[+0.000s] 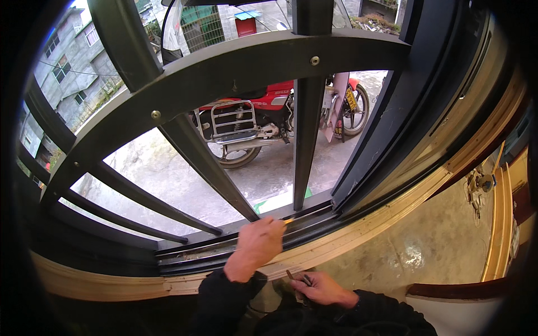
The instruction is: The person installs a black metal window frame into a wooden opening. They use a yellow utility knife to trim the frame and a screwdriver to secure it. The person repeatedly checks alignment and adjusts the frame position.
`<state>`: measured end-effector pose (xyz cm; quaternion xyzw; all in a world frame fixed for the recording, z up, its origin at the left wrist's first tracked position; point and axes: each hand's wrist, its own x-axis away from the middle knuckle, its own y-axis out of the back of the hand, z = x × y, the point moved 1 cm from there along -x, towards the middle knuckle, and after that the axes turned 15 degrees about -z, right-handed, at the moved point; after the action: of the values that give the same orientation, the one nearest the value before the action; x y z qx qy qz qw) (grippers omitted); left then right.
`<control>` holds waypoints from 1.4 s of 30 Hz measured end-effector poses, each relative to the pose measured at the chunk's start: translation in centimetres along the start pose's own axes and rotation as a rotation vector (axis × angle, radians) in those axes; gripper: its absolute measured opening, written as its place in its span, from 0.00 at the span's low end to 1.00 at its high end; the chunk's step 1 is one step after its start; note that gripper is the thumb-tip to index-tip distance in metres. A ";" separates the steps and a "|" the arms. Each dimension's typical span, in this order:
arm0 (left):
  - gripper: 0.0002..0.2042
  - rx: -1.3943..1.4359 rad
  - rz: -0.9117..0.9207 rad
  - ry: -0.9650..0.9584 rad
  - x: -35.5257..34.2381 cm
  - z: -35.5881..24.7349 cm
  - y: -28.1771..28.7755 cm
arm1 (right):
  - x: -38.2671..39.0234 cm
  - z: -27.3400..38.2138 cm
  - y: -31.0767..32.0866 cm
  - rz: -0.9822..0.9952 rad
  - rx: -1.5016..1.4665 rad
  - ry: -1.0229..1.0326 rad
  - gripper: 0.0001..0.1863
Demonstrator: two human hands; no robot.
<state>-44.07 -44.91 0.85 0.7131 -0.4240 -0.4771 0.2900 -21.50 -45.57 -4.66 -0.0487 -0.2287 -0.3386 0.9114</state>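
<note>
My left hand [258,246] is closed just above the dark track of a window frame [314,222], near the foot of a bar. From its far side sticks out a short, thin yellow-orange piece [288,221]; the rest is hidden in the fingers, so its kind cannot be made out. Lower and to the right, my right hand [325,289] grips a small dark tool [306,279] with a thin brownish end, too small to name. This hand is on the near side of the pale wooden sill [305,259]. Dusty debris lies in the track's left part.
Dark metal bars [305,140] and a curved crosspiece [235,78] stand close in front of my hands. Beyond them a red motorcycle [274,95] is parked on concrete. A dark window frame [392,134] rises at right. Indoors, wood strips [497,224] lean beside rubble [478,193].
</note>
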 end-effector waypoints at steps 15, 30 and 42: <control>0.04 -0.044 -0.089 0.226 2.6 1.1 7.9 | -1.4 -1.2 -1.2 0.078 -0.037 0.025 0.17; 0.04 -0.117 -0.197 0.454 9.5 7.4 15.1 | -2.2 -0.7 -2.7 0.144 -0.065 -0.011 0.16; 0.05 -0.231 -0.174 0.444 11.1 9.7 14.6 | -2.1 0.6 -4.8 0.154 0.002 0.019 0.16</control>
<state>-55.84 -61.72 4.33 0.7961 -0.2298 -0.3773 0.4135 -26.21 -47.90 -5.40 -0.0621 -0.2159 -0.2680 0.9369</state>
